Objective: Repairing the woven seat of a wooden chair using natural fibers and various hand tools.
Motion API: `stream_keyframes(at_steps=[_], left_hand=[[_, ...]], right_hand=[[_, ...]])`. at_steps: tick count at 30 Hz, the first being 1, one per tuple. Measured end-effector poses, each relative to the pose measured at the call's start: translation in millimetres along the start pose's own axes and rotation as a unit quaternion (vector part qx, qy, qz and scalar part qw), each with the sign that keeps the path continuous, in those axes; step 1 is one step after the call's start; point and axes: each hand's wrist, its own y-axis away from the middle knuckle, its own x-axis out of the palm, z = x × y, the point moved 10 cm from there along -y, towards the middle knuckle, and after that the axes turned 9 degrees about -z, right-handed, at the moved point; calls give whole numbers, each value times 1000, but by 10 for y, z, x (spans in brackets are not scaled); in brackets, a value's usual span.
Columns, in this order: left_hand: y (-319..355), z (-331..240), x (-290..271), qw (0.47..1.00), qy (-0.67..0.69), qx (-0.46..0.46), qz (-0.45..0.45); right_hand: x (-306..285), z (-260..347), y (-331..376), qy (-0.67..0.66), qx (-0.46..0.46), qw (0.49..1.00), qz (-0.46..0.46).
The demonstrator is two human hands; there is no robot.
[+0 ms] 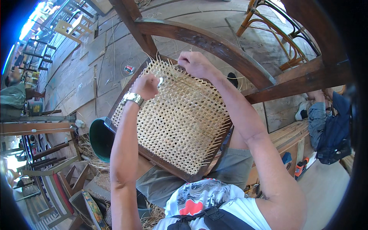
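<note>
A woven cane seat panel (176, 119) lies across my lap, set in a dark wooden chair frame (163, 164). Loose cane ends stick out along its far and right edges. My right hand (194, 64) is closed in a pinch at the far edge, on what looks like a cane strand. Over the far left part of the weave my left hand (146, 86) is curled closed, a metal watch (133, 98) on its wrist. Something small and pale shows by its fingertips; I cannot make out what it is.
The chair's curved rail (203, 36) arches beyond my right hand. Left of the seat stands a dark green bucket (100, 140). A rattan chair (274, 32) is at the far right, and another person's legs (317, 119) are at the right. Cane scraps lie on the floor.
</note>
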Motion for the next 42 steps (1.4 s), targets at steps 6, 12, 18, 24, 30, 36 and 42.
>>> stream_keyframes(at_steps=[6,12,18,24,30,36,42], left_hand=[[211,46,-82,996,-53,-66,-30],[334,21,-265,997,-28,-57,-48],[459,145,-465,994,-66,-52,-74],[300,101,59,996,-73,-43,-28],[-133,19,286,979,-198,31,-21],[-191,-418,369,906,-411,36,89],[-144,-563,324,900,-436,18,17]], right_hand=[[55,500,93,-450,1,887,106],[492,190,198,-25,-92,987,132],[425,425,107,-372,-9,924,92],[31,134,8,-310,64,947,44],[38,-118,4,43,9,998,42],[99,-169,71,69,108,985,113],[63,35,2,75,63,992,74]])
